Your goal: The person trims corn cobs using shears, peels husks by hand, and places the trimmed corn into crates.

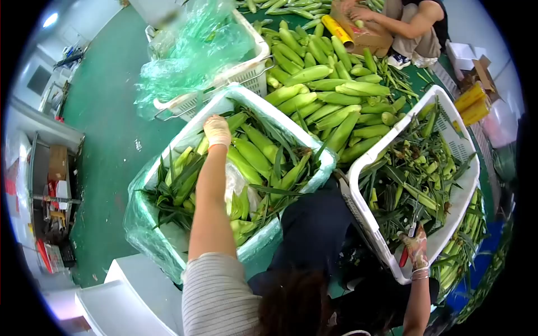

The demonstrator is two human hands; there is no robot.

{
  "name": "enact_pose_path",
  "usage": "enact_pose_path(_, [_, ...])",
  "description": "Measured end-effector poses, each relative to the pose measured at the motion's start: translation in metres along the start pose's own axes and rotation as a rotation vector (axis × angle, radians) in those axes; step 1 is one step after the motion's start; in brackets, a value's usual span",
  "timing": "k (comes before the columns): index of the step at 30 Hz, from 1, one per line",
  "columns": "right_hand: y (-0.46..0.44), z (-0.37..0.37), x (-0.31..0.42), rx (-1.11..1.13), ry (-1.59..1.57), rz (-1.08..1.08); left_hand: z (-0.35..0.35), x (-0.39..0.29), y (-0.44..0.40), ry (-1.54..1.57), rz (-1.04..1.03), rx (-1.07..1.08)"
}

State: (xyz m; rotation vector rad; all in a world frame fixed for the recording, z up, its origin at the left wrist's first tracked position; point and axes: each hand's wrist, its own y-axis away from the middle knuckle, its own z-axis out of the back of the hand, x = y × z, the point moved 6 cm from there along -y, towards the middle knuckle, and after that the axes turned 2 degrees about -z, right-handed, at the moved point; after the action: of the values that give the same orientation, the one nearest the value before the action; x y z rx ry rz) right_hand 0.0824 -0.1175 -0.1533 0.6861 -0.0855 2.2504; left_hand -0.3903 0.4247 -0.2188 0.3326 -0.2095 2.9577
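My left hand (217, 132), in a pale glove, reaches over the far side of a liner-covered white foam box (159, 173). Its fingers look curled, and whatever they grip is hidden. Beside it lies an ear of corn (236, 121) in its green husk; several more ears (252, 154) and long leaves fill the box around a clear plastic bag (234, 182). My right hand (416, 250), in a patterned glove, is closed around red-handled pruning shears (404, 257). The shears point away from me over a white crate (358, 185) of cut leaves and husk trimmings (417, 179).
A large heap of corn ears (330, 95) lies beyond the box. A white crate (255, 84) with green plastic film (190, 61) stands at the far left. Another person's hands (361, 14) work near a cardboard box (367, 42). Leafy trimmings (454, 263) lie right of the crate.
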Motion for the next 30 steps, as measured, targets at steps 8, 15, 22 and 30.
enact_pose_path(8, [0.052, 0.050, 0.126, 0.179, 0.073, 0.167, 0.169, -0.065, 0.059, 1.568, -0.385, 0.232])
enact_pose_path(15, [0.034, 0.081, 0.187, -0.031, -0.047, 0.323, 0.327, -0.273, 0.121, 1.568, -0.898, 0.200])
enact_pose_path(22, [0.017, 0.131, 0.107, -0.167, -0.153, 0.200, 0.372, -0.362, 0.226, 0.906, -1.035, -0.095])
enact_pose_path(30, [0.008, 0.108, 0.064, 0.327, -0.765, -0.012, 0.338, -0.390, 0.253, 1.052, -1.200, 0.160])
